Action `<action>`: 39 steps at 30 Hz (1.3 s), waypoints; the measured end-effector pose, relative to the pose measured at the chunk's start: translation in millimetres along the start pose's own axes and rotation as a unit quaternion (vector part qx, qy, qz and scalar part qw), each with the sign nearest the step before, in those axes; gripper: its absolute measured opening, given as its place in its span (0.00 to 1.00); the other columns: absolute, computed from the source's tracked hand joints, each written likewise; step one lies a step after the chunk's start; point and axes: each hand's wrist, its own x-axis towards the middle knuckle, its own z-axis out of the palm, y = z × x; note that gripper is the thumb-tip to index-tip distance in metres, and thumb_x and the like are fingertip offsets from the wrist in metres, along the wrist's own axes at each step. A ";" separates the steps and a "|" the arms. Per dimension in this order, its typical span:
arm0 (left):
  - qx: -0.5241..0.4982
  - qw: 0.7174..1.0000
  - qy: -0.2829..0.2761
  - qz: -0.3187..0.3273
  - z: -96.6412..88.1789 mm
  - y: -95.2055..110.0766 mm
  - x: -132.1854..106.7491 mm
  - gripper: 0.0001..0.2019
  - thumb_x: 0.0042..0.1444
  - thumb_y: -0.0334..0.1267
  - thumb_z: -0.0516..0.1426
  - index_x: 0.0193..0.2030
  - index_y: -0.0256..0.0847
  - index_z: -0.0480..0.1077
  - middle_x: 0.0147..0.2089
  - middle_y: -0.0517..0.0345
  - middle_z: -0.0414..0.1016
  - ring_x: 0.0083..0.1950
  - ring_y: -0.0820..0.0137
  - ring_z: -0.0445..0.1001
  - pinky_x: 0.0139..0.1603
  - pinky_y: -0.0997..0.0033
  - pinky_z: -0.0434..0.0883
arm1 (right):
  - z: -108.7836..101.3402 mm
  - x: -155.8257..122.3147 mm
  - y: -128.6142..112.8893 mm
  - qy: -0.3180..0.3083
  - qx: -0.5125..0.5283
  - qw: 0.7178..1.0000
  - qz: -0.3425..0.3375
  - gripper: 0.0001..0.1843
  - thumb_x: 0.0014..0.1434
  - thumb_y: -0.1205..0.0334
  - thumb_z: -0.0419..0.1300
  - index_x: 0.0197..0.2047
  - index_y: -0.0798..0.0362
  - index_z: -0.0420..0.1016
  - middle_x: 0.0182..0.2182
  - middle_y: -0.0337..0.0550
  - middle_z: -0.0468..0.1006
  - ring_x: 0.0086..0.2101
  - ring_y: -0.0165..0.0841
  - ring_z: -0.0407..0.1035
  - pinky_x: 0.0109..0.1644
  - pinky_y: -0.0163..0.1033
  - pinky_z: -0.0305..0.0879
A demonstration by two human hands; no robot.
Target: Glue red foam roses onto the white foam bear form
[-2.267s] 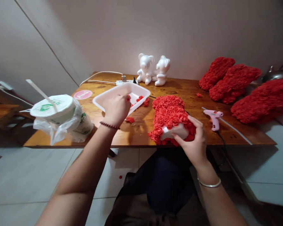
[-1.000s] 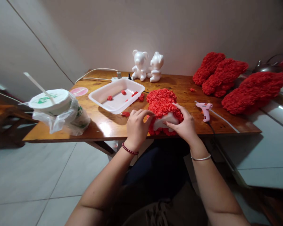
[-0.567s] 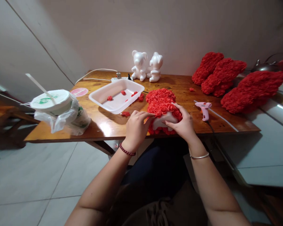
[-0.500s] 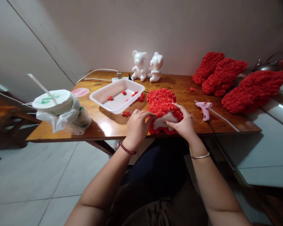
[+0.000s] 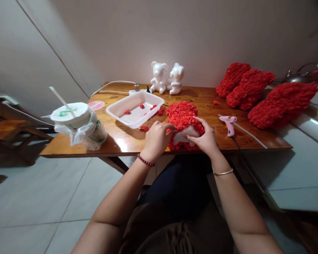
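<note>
While left hand (image 5: 157, 141) steadies rose-covered foam bear (image 5: 181, 118), right hand (image 5: 202, 138) grips it.

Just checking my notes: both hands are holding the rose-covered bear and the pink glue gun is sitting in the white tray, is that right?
Not quite. The glue gun isn't in the white tray; it lies on the table to the right of the bear, as the head view shows. The rest stands: the left hand and right hand are holding the rose-covered bear.
</note>
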 end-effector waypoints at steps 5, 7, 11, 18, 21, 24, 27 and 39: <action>-0.141 0.982 0.122 -0.006 17.1 -7.2 -21.3 0.15 0.70 0.41 0.55 0.60 0.43 0.70 0.48 0.55 0.83 0.48 0.65 0.77 0.50 0.63 0.73 | -0.1 1.0 2.3 -0.003 0.005 1.000 -0.003 0.44 0.41 0.54 0.78 0.61 0.51 0.74 0.60 0.51 0.77 0.59 0.48 0.73 0.67 0.55 0.67; -0.137 0.974 0.179 0.027 26.5 -7.0 -33.0 0.19 0.71 0.38 0.50 0.66 0.40 0.61 0.57 0.50 0.79 0.56 0.64 0.76 0.57 0.60 0.73 | 0.0 1.2 3.0 -0.004 0.007 1.000 -0.007 0.43 0.42 0.54 0.78 0.61 0.51 0.74 0.60 0.51 0.77 0.59 0.48 0.73 0.67 0.54 0.67; -0.034 0.973 0.181 0.141 43.4 -6.1 -48.5 0.26 0.66 0.33 0.51 0.70 0.38 0.56 0.65 0.46 0.73 0.68 0.58 0.68 0.69 0.54 0.66 | 0.3 0.9 4.2 -0.006 0.009 1.000 -0.021 0.42 0.43 0.54 0.77 0.62 0.51 0.74 0.61 0.50 0.76 0.59 0.47 0.72 0.67 0.54 0.67; 0.006 0.974 0.171 0.146 50.3 -9.2 -48.8 0.29 0.65 0.33 0.51 0.72 0.38 0.53 0.66 0.45 0.72 0.71 0.57 0.65 0.69 0.53 0.63 | -1.2 1.1 1.6 -0.026 -0.016 0.999 -0.033 0.44 0.45 0.54 0.76 0.65 0.49 0.71 0.63 0.50 0.74 0.62 0.48 0.70 0.69 0.56 0.65; 0.032 0.971 0.174 0.160 44.4 -11.5 -51.9 0.33 0.66 0.35 0.52 0.76 0.37 0.46 0.70 0.41 0.67 0.75 0.56 0.59 0.72 0.51 0.59 | -8.2 0.5 5.5 -0.059 -0.019 0.996 -0.067 0.50 0.50 0.49 0.73 0.73 0.45 0.60 0.71 0.48 0.63 0.69 0.47 0.59 0.73 0.56 0.58; 0.046 0.971 0.173 0.157 40.5 -20.1 -57.3 0.34 0.67 0.38 0.52 0.76 0.36 0.44 0.75 0.37 0.58 0.78 0.55 0.53 0.75 0.49 0.56 | -19.2 -6.3 17.8 -0.022 -0.004 0.995 -0.095 0.47 0.60 0.46 0.65 0.76 0.44 0.51 0.75 0.46 0.51 0.74 0.44 0.46 0.76 0.57 0.49; 0.035 0.977 0.172 0.122 42.5 -36.8 -59.3 0.32 0.68 0.41 0.51 0.75 0.36 0.47 0.76 0.35 0.54 0.78 0.54 0.53 0.75 0.48 0.56 | -27.9 -22.4 31.2 0.069 0.000 0.995 -0.075 0.41 0.64 0.47 0.60 0.76 0.44 0.52 0.75 0.48 0.53 0.74 0.43 0.49 0.74 0.60 0.52; 0.121 0.987 0.101 -0.033 53.4 -76.5 -42.0 0.27 0.67 0.43 0.50 0.70 0.34 0.62 0.72 0.40 0.63 0.76 0.51 0.55 0.75 0.47 0.53 | -35.6 -64.4 3.9 0.247 -0.119 0.957 -0.097 0.11 0.62 0.53 0.66 0.33 0.50 0.82 0.33 0.46 0.83 0.41 0.41 0.78 0.52 0.49 0.72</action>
